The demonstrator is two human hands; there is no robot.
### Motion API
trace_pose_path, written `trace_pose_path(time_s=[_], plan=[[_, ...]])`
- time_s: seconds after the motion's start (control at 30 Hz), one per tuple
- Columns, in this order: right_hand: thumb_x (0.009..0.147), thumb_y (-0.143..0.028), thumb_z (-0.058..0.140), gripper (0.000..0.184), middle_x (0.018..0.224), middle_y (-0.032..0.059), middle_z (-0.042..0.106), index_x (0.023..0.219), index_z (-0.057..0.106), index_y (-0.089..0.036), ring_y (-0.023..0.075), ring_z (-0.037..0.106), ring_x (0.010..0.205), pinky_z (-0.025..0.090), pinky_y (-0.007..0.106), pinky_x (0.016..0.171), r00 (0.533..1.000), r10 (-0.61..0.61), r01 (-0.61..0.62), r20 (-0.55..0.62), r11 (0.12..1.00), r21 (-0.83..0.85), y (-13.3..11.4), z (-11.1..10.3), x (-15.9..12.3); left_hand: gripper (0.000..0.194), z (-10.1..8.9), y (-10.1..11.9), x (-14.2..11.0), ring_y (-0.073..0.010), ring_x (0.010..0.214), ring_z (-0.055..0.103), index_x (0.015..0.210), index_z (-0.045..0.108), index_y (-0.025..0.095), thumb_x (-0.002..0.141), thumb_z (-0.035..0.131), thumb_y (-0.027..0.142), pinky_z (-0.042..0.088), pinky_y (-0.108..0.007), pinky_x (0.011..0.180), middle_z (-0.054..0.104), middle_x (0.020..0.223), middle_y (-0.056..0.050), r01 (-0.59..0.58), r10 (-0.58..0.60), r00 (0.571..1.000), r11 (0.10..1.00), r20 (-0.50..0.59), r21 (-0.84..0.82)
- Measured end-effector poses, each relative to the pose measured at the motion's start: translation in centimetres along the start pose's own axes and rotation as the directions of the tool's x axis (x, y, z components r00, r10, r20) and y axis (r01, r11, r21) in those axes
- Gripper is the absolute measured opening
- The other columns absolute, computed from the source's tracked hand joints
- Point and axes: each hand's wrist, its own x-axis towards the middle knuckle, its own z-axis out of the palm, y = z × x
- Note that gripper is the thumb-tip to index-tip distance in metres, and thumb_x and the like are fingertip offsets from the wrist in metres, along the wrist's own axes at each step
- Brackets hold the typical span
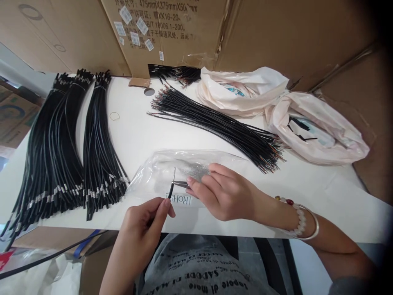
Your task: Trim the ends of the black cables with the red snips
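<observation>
My left hand [144, 223] is pinched on a thin black cable [170, 192] at the table's near edge, and the cable's stripped tip points up. My right hand [221, 190] lies just to its right, fingers closed on a small dark piece [181, 184] that touches the cable's end. Both hands hover over a clear plastic bag [153, 170] holding small silvery parts [196, 170]. A bracelet of beads and a metal bangle sit on the right wrist.
Bundles of black cables [61, 143] lie on the left of the white table [135, 131]. A loose fan of black wires [221, 123] crosses the middle. Two pale plastic bags [319, 135] sit at the right. Cardboard boxes [172, 32] wall the back. A rubber band [114, 116] lies nearby.
</observation>
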Motion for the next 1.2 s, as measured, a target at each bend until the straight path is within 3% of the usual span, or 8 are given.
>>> trace_pose_path(time_s=[0.23, 0.37, 0.43, 0.5, 0.6, 0.73, 0.97, 1.2], plan=[[0.086, -0.011, 0.063, 0.005, 0.051, -0.0038, 0.045, 0.085, 0.063, -0.006, 0.0095, 0.041, 0.048, 0.047, 0.029, 0.060, 0.993, -0.078, 0.075, 0.087, 0.997, 0.035, 0.7, 1.2, -1.2, 0.044, -0.2, 1.7, 1.7, -0.0046, 0.044, 0.024, 0.071, 0.065, 0.019, 0.088, 0.040, 0.051, 0.017, -0.019, 0.047, 0.036, 0.045, 0.005, -0.057, 0.042, 0.997, 0.960, 0.061, 0.274], [0.093, -0.023, 0.057, 0.019, 0.057, 0.0000, 0.057, 0.084, 0.063, -0.008, 0.0105, 0.048, 0.052, 0.048, 0.029, 0.063, 0.991, 0.090, -0.111, 0.103, 0.968, 0.224, 2.0, 1.3, -1.1, 0.042, -0.5, 2.3, 2.3, -0.0053, 0.046, 0.033, 0.074, 0.070, 0.021, 0.087, 0.041, 0.047, 0.021, -0.019, 0.050, 0.051, 0.049, 0.002, -0.105, 0.080, 0.993, 0.924, 0.084, 0.367], [0.091, -0.033, 0.061, 0.024, 0.067, 0.0013, 0.065, 0.087, 0.063, -0.009, 0.0095, 0.054, 0.057, 0.048, 0.024, 0.062, 0.939, 0.282, -0.341, 0.195, 0.830, 0.441, 2.8, 1.1, -0.9, 0.044, -0.8, 2.3, 2.2, -0.0052, 0.048, 0.038, 0.076, 0.071, 0.022, 0.087, 0.041, 0.052, 0.023, -0.018, 0.051, 0.058, 0.055, 0.001, -0.128, 0.108, 0.991, 0.929, 0.076, 0.348], [0.081, -0.040, 0.072, 0.032, 0.073, 0.0002, 0.068, 0.092, 0.063, -0.011, 0.0082, 0.058, 0.060, 0.046, 0.020, 0.059, 0.842, 0.388, -0.540, 0.376, 0.589, 0.601, 3.4, 0.9, -0.6, 0.047, -1.3, 2.0, 2.1, -0.0046, 0.047, 0.036, 0.078, 0.072, 0.021, 0.086, 0.040, 0.055, 0.022, -0.018, 0.049, 0.057, 0.056, 0.001, -0.140, 0.115, 0.988, 0.941, 0.099, 0.307], [0.075, -0.029, 0.078, 0.026, 0.074, -0.0007, 0.070, 0.093, 0.067, -0.013, 0.0076, 0.060, 0.062, 0.044, 0.017, 0.059, 0.818, 0.329, -0.574, 0.472, 0.418, 0.704, 3.6, 1.0, -0.5, 0.051, -2.1, 1.8, 1.9, -0.0043, 0.046, 0.026, 0.079, 0.071, 0.020, 0.086, 0.040, 0.059, 0.016, -0.019, 0.047, 0.046, 0.051, 0.002, -0.118, 0.080, 0.983, 0.966, 0.166, 0.231], [0.082, -0.017, 0.067, 0.010, 0.070, -0.0010, 0.069, 0.091, 0.071, -0.014, 0.0077, 0.055, 0.061, 0.044, 0.018, 0.061, 0.919, 0.254, -0.391, 0.302, 0.481, 0.785, 3.1, 1.8, -0.3, 0.053, -2.9, 1.7, 1.8, -0.0049, 0.048, 0.023, 0.077, 0.071, 0.017, 0.084, 0.043, 0.062, 0.014, -0.020, 0.047, 0.039, 0.051, 0.002, -0.110, 0.072, 0.970, 0.982, 0.230, 0.156], [0.088, -0.014, 0.057, 0.010, 0.065, -0.0035, 0.066, 0.086, 0.067, -0.013, 0.0060, 0.046, 0.052, 0.043, 0.020, 0.065, 0.981, 0.194, -0.143, 0.033, 0.592, 0.793, 2.3, 2.0, 0.1, 0.050, -3.5, 1.3, 2.1, -0.0049, 0.052, 0.031, 0.072, 0.070, 0.017, 0.088, 0.043, 0.055, 0.022, -0.017, 0.051, 0.051, 0.054, 0.000, -0.219, 0.181, 0.953, 0.966, 0.244, 0.136], [0.089, -0.014, 0.056, 0.008, 0.063, -0.0022, 0.064, 0.087, 0.064, -0.013, 0.0069, 0.053, 0.054, 0.043, 0.023, 0.072, 0.984, 0.026, -0.149, 0.175, 0.655, 0.741, 1.7, 0.1, 0.4, 0.045, -4.0, 0.3, 1.2, -0.0051, 0.055, 0.035, 0.072, 0.068, 0.015, 0.093, 0.041, 0.044, 0.027, -0.018, 0.054, 0.054, 0.058, 0.000, -0.410, 0.323, 0.891, 0.874, 0.319, 0.261]])
